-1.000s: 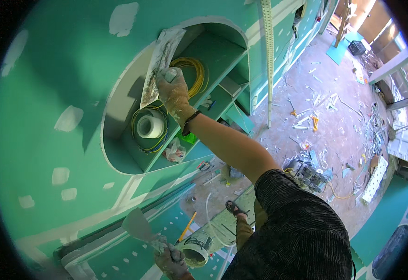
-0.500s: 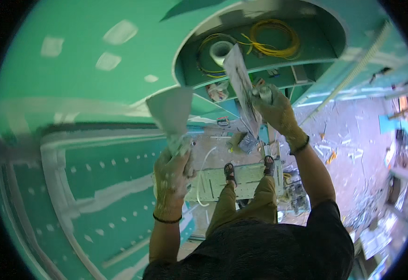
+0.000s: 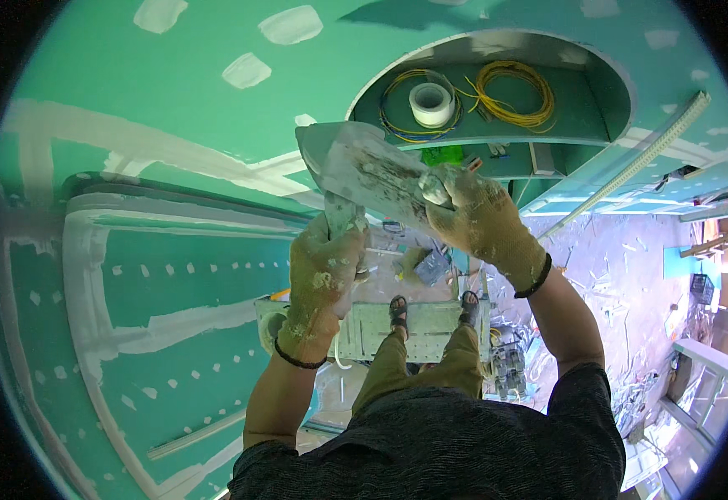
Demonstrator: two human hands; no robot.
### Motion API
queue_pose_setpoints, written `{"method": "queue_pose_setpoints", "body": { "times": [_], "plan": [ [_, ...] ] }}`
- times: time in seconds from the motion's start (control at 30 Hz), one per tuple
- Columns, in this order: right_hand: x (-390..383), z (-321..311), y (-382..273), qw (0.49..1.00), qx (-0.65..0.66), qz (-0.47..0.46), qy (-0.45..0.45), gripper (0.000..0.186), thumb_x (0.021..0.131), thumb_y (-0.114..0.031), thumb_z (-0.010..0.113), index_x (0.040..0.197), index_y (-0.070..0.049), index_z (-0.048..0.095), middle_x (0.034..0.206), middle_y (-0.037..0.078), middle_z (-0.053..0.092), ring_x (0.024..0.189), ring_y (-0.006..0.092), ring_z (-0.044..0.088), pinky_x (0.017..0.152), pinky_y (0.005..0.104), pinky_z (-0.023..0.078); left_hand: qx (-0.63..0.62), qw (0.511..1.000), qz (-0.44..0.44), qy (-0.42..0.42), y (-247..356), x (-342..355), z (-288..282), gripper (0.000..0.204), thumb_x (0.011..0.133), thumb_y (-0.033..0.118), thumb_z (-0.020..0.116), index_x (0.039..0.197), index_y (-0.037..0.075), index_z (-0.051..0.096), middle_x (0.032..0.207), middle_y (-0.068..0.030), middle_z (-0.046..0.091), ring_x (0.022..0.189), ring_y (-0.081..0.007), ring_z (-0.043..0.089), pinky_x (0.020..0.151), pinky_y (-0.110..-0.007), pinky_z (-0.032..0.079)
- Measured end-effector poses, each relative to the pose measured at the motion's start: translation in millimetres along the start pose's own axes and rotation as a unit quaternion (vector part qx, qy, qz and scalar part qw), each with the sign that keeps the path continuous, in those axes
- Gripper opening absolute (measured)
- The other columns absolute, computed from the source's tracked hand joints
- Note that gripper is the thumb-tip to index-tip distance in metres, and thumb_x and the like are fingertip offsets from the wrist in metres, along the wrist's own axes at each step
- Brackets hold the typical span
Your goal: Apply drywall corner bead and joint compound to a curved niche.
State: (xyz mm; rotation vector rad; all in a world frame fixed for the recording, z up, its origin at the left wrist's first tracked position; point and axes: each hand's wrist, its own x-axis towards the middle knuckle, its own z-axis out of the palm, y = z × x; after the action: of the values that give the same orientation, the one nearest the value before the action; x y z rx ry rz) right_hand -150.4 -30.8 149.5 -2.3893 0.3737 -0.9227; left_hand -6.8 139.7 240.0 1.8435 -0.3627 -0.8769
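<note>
Gloved and smeared with pale compound, my left hand (image 3: 322, 275) is closed round the handle of a wide putty knife (image 3: 343, 212), its blade pointing up and away from me. My right hand (image 3: 485, 217), also gloved, grips the handle of a flat plastering trowel (image 3: 380, 171). The trowel's long plate slants up to the left, with grey and dark streaks on it. Its far end overlaps the putty knife's blade, so part of that blade is hidden; whether the two touch, I cannot tell for sure. Both tools are in front of a green board wall (image 3: 205, 125) with white filler patches.
A rounded niche (image 3: 580, 112) holds a white roll (image 3: 432, 104) and a coil of yellow cable (image 3: 514, 92). My sandalled feet stand on a narrow raised platform (image 3: 430, 333). Offcuts and debris litter the floor (image 3: 585, 250) on the right. A pale corrugated strip (image 3: 639, 158) leans nearby.
The trowel and putty knife, apart before, have come together until they overlap. The trowel has tipped from steep to slanting left. My view has shifted, so the niche sits lower and further right.
</note>
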Motion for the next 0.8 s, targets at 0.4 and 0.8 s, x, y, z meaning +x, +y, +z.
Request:
{"method": "queue_pose_setpoints", "body": {
  "times": [0.4,0.8],
  "plan": [
    [-90,-4,114,0.839,0.343,0.422,-0.012,0.022,0.094,-0.026,0.069,0.104,-0.006,0.065,0.086,0.005,0.067,0.074,0.0184,0.064,0.063,0.0314,0.05,-0.081,0.991,0.038,0.104,-21,-1,-34,0.026,0.096,0.022,0.067,0.115,0.005,0.067,0.08,0.0037,0.053,0.062,-0.0061,0.041,0.056,-0.025,0.037],
    [92,-35,226,0.623,0.512,0.185,0.562,0.018,0.09,-0.001,0.07,0.104,-0.005,0.06,0.092,0.004,0.065,0.075,0.0168,0.062,0.064,0.031,0.05,-0.075,0.982,-0.007,0.171,-79,-26,-62,0.036,0.093,0.021,0.061,0.122,-0.002,0.061,0.074,0.0022,0.048,0.055,-0.0054,0.034,0.049,-0.024,0.029]
  ]
}}
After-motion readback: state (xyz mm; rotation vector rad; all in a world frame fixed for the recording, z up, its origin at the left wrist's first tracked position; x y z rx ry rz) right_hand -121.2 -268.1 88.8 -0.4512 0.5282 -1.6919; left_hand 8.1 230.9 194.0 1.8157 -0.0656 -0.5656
